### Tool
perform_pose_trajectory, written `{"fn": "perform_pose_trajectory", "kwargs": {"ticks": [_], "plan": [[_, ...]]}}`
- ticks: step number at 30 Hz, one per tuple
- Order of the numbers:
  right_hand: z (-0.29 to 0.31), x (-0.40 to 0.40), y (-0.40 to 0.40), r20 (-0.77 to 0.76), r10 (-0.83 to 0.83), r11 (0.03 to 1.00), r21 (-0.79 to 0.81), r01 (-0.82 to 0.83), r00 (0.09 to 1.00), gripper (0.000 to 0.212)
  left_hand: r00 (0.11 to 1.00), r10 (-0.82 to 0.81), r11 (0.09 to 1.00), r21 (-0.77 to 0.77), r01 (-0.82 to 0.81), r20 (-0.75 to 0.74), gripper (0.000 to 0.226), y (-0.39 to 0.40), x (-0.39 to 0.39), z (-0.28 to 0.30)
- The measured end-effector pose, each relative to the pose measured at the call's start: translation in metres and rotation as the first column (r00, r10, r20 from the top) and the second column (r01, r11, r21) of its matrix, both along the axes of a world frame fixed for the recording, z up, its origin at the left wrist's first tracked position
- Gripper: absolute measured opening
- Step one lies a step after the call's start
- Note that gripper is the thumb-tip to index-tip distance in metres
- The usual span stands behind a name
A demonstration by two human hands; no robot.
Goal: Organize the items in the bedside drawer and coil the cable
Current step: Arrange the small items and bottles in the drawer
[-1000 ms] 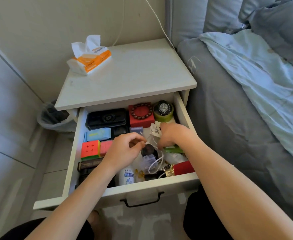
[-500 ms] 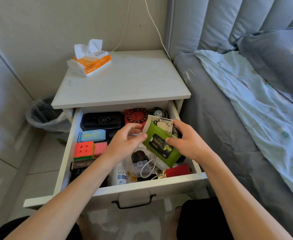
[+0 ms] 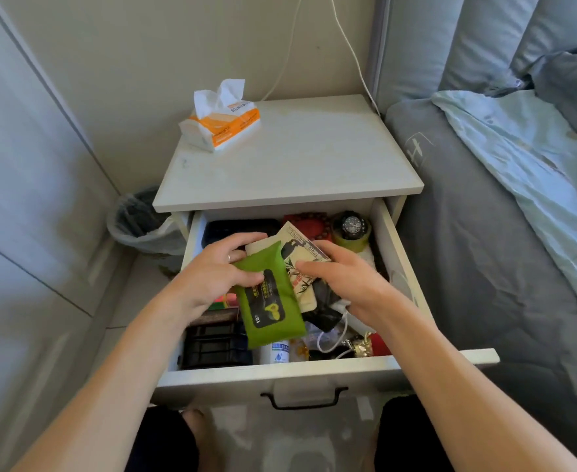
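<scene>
Sorting the open white bedside drawer [image 3: 403, 267], we grip a soft green wet-wipe pack [image 3: 269, 303] in our left hand [image 3: 218, 272], fingers curled round its top, just above the drawer's middle. Our right hand [image 3: 343, 279] pinches a flat beige printed sachet [image 3: 300, 253] beside it. Both packets look light, limp and slick, so we judge a hold across the edges is surest. A loose white cable [image 3: 331, 338] lies uncoiled near the drawer's front wall; thin and springy, it probably wants gathering by its plug end.
</scene>
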State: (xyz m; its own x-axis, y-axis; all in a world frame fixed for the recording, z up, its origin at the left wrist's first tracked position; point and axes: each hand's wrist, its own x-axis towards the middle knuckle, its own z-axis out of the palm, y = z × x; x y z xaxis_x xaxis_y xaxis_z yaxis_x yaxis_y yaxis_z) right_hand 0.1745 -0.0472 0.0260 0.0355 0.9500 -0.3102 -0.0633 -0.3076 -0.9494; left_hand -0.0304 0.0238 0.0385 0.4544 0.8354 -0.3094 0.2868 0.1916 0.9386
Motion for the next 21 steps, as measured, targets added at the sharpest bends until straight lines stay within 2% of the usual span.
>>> {"fn": "perform_pose_trajectory", "kwargs": {"ticks": [3,5,10,14,17,19,21], "plan": [[-0.002,-0.020,0.005,0.148,0.161,0.986,-0.054,-0.155,0.976,0.021,0.984,-0.074,0.997,0.001,0.075,-0.160,0.062,0.004,-0.028,0.002],[-0.004,-0.033,0.008,0.184,0.216,0.975,-0.084,-0.203,0.959,0.020,0.971,-0.087,0.996,-0.018,0.086,-0.221,0.062,0.005,-0.041,0.002],[0.002,-0.046,0.009,0.366,0.270,0.963,-0.093,-0.254,0.890,0.019,0.980,-0.036,0.998,-0.059,0.024,-0.196,0.058,0.007,-0.062,-0.001],[0.000,-0.053,0.015,0.410,0.152,0.988,-0.033,-0.151,0.899,0.014,0.980,-0.047,0.999,-0.030,0.042,-0.193,0.058,0.007,-0.069,-0.004],[-0.001,-0.048,0.017,0.345,-0.047,0.998,0.054,0.030,0.937,0.011,0.937,-0.100,0.989,0.068,0.130,-0.335,0.057,0.006,-0.064,-0.005],[0.000,-0.043,0.015,0.297,-0.154,0.987,0.096,0.132,0.942,0.009,0.866,-0.129,0.968,0.129,0.216,-0.483,0.056,0.003,-0.058,-0.006],[0.001,-0.036,0.012,0.258,-0.222,0.973,0.122,0.196,0.940,0.005,0.812,-0.055,0.936,0.254,0.245,-0.580,0.062,0.001,-0.049,-0.008]]}}
